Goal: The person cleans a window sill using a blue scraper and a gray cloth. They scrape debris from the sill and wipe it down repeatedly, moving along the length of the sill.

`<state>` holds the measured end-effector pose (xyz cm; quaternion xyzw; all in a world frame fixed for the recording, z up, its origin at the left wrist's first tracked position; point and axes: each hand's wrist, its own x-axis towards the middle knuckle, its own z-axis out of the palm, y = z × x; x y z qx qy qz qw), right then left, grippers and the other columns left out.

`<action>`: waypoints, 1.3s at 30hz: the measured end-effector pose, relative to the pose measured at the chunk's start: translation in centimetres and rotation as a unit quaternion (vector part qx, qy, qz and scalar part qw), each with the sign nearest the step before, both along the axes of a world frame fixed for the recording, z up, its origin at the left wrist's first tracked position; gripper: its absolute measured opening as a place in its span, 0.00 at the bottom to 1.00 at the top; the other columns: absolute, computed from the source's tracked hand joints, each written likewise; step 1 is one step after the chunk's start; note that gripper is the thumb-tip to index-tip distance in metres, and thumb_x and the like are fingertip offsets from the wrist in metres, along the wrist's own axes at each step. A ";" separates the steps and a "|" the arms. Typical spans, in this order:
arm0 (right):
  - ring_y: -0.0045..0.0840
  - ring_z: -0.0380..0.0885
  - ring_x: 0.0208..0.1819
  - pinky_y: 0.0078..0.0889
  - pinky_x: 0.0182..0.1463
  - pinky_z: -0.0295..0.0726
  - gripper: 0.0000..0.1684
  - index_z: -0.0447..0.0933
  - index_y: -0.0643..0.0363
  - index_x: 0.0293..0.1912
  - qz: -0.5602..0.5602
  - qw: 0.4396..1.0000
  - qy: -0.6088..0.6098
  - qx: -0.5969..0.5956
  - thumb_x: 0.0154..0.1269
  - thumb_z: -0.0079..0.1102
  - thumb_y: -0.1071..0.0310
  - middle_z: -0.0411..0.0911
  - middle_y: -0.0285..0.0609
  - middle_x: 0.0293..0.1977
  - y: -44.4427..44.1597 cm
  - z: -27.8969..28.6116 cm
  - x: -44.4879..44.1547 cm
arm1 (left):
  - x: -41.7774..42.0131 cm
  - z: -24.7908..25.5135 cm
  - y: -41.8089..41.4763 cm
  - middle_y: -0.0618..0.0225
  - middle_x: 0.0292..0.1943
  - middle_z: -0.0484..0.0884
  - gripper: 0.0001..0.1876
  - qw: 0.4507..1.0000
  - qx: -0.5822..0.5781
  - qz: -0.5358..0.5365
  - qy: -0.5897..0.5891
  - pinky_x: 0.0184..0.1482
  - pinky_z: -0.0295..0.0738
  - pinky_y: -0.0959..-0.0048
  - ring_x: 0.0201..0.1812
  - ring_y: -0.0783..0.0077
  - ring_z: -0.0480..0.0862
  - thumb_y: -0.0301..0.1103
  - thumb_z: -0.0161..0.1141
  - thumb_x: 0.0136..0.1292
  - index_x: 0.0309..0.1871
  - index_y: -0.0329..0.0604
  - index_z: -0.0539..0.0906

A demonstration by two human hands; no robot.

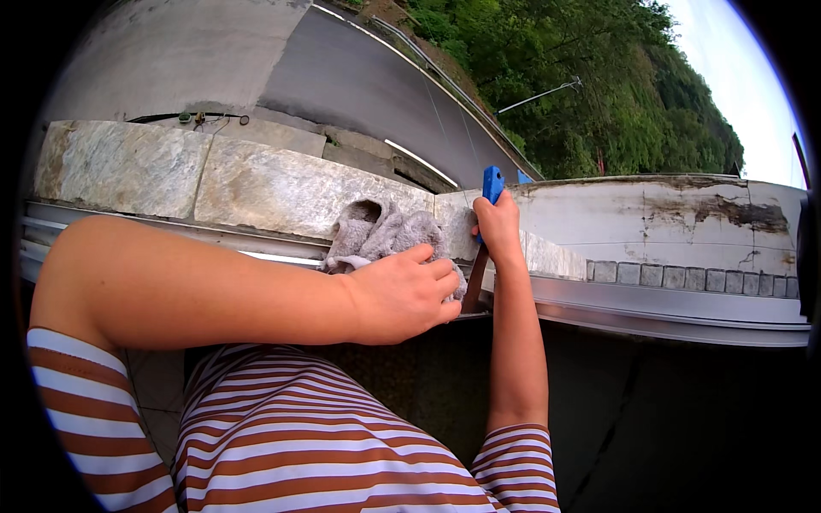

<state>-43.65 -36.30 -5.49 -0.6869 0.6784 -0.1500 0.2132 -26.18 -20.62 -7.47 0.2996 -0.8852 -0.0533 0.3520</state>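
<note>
My left hand [410, 292] curls over a crumpled greyish-mauve terry cloth [394, 231], which is bunched on the window frame and the stone sill. The palm is turned away from view. To its right, my right hand [498, 221] is closed around the blue handle [492, 183] of a tool with a flat, brownish blade [475, 279]. This blade points down beside the cloth to the corner where the frame rails meet. Its tip is hard to make out there.
Pale stone slabs [276, 179] form the outer sill, with metal window rails [667, 304] along the inner side. Beyond and below lie a paved road [365, 83] and a stained white wall [641, 211]. Cables with small fittings [199, 118] lie past the sill at left.
</note>
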 end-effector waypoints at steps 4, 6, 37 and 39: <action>0.31 0.77 0.15 0.33 0.20 0.75 0.13 0.68 0.71 0.30 0.002 1.000 0.006 -0.001 0.53 0.52 0.67 0.74 0.48 0.19 0.0 0.2 0.1 | 0.0 0.1 0.0 0.69 0.34 0.76 0.06 1.000 0.002 0.000 -0.002 0.45 0.66 0.70 0.43 0.69 0.75 0.35 0.55 0.55 0.35 0.47 0.79; 0.31 0.77 0.15 0.33 0.20 0.75 0.13 0.68 0.71 0.30 0.003 1.000 0.013 -0.001 0.53 0.52 0.68 0.74 0.48 0.19 -0.1 0.2 0.1 | 0.0 0.1 0.0 0.69 0.34 0.76 0.06 1.000 0.000 0.001 -0.003 0.45 0.66 0.69 0.43 0.69 0.75 0.35 0.55 0.55 0.35 0.47 0.79; 0.27 0.74 0.20 0.31 0.21 0.75 0.10 0.65 0.66 0.34 -0.202 0.707 -0.604 -0.307 0.56 0.57 0.73 0.71 0.43 0.22 -11.0 12.6 6.2 | 0.1 0.2 0.4 0.68 0.36 0.76 0.15 1.000 -0.008 0.001 -0.022 0.45 0.66 0.68 0.43 0.68 0.75 0.37 0.60 0.52 0.45 0.49 0.79; 0.28 0.75 0.21 0.30 0.24 0.77 0.20 0.60 0.66 0.44 -0.137 0.812 -0.312 -0.474 0.58 0.59 0.71 0.73 0.47 0.25 -13.1 8.4 4.8 | -0.4 0.6 0.7 0.68 0.37 0.75 0.16 0.999 -0.003 -0.017 -0.038 0.45 0.66 0.69 0.44 0.68 0.75 0.38 0.61 0.52 0.45 0.50 0.79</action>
